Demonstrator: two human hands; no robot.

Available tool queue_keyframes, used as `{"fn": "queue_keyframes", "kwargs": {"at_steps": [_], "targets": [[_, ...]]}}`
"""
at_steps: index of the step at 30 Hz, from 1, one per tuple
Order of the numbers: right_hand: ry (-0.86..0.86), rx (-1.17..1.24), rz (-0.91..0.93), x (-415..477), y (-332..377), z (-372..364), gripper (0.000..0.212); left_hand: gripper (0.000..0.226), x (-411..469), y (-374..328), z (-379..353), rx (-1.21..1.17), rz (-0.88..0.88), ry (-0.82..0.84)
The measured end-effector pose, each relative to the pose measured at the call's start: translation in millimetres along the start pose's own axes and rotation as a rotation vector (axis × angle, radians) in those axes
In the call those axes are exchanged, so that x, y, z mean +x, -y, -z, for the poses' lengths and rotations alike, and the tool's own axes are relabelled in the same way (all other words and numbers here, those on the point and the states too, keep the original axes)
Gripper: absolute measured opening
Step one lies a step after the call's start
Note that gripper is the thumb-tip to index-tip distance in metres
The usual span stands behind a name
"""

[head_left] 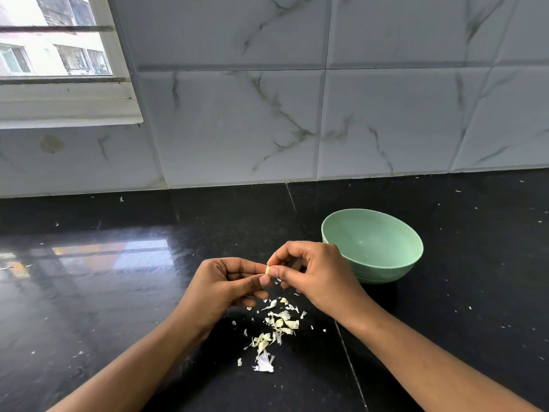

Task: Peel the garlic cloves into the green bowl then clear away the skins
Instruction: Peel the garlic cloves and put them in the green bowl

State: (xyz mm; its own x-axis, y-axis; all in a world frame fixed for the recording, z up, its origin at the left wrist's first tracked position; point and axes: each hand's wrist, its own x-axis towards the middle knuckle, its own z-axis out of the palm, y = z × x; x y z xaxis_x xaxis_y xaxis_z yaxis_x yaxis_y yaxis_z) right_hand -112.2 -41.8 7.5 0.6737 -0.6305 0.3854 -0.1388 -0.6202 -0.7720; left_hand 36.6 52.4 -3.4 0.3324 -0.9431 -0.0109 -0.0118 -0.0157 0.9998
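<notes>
Both hands meet above the black counter, just left of the green bowl [383,257]. A small pale garlic clove [267,269] is pinched between them: my left hand [225,286] holds it with thumb and fingertips, and my right hand [315,275] pinches its top with thumb and forefinger. Below the hands a heap of papery garlic skins [274,328] lies scattered on the counter. The visible part of the bowl's inside shows nothing in it; its near left part is hidden by my right hand.
The black granite counter [118,292] runs back to a white marble-tiled wall [297,114]. A window [56,55] sits at the upper left. Tiny skin flecks dot the counter around the bowl and at the left.
</notes>
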Motion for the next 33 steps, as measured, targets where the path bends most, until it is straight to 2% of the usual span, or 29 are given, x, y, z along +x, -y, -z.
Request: {"fn": "queue_keyframes", "kwargs": {"at_steps": [4,9,15,23,28,33], "targets": [[0.029,0.003,-0.047,1.1,-1.9,0.1,0.006,0.018,-0.3,0.3,-1.1,0.010,-0.002,0.018],[0.109,0.178,-0.147,2.9,-2.4,-0.3,0.012,0.015,-0.3,0.1,-1.3,-0.016,0.007,0.026],[0.171,0.336,-0.243,2.7,-2.1,-0.5,0.008,0.014,-1.2,-0.9,-1.8,-0.022,-0.004,0.043],[0.087,0.050,-0.161,-0.2,-4.3,-10.4,0.011,0.020,0.0,0.8,-0.6,-0.038,0.024,0.002],[0.152,0.128,-0.229,-1.7,-1.7,-13.1,0.010,0.023,1.4,0.2,0.1,-0.062,-0.003,-0.015],[0.047,-0.066,-0.102,0.7,-3.8,-4.2,0.004,0.023,2.3,0.7,-0.2,-0.092,0.006,-0.033]]}}
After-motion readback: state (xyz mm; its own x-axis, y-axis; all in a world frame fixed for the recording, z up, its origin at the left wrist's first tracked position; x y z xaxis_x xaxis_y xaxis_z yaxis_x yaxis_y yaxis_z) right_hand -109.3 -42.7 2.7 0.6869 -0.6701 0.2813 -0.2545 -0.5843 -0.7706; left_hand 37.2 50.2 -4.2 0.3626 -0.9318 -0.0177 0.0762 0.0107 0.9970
